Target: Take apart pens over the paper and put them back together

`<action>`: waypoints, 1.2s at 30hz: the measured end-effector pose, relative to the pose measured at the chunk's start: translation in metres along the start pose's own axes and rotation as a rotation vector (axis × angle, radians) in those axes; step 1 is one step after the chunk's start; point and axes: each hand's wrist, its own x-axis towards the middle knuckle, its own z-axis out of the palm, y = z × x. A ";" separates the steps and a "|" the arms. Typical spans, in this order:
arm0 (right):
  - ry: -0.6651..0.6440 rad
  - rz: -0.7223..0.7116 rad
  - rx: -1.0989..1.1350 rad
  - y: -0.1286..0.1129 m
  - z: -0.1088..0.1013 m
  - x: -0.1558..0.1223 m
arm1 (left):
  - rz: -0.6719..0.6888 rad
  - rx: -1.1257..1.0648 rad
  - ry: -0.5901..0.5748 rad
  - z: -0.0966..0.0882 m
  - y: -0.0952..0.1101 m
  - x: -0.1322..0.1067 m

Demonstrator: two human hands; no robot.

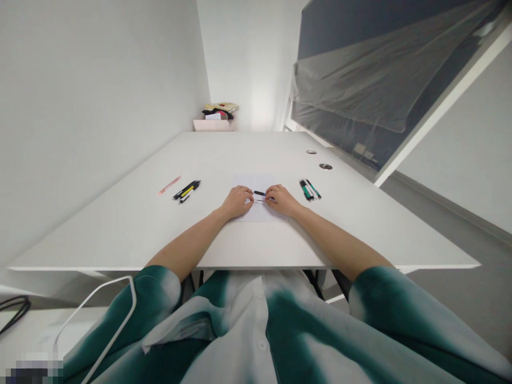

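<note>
My left hand (239, 201) rests on a sheet of white paper (260, 215), its fingers curled into a pinch. What lies in them is too small to make out. Opposite it, my right hand (282, 199) is closed on a thin dark stick that looks like a pen refill (260, 200), which points toward my left fingertips. Just beyond, a dark pen barrel (260, 193) lies on the paper between both hands, its right end close to my right fingers.
To the left on the white table (256, 152) lie a pink pen (169, 185) and several black and yellow pens (186, 191). Several green, white and black pens (310, 189) lie at right. Two round metal discs (325, 166) sit near the right edge. A box (211, 125) stands beyond the far edge.
</note>
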 end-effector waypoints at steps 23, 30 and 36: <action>-0.002 -0.035 -0.018 -0.005 -0.002 0.000 | -0.023 0.011 0.006 0.001 -0.003 -0.001; -0.024 -0.032 -0.017 -0.013 -0.003 0.001 | 0.025 0.000 0.038 0.004 0.000 0.001; -0.103 0.087 0.047 -0.019 -0.004 0.001 | 0.041 -0.012 0.049 0.004 0.003 0.001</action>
